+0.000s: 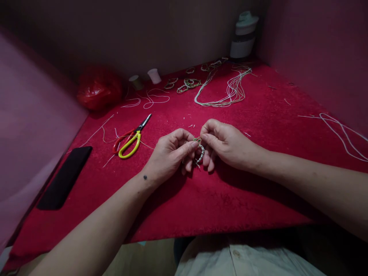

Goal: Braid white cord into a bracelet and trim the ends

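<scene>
Between my two hands hangs a small braided cord bracelet, white with some green, curved in a loop. My left hand pinches its green upper part between thumb and forefinger. From the other side, my right hand pinches cord at the same spot, its thumb and forefinger pressed together. The fingers hide part of the loop. A thin pale cord runs out to the left of my left hand toward scissors with one red and one yellow handle, which lie on the red cloth.
A black phone-like slab lies at the left edge. Toward the back are a red plastic bag, two thread spools, several braided loops, a bundle of pale cords and a lidded bottle. Loose cord lies far right.
</scene>
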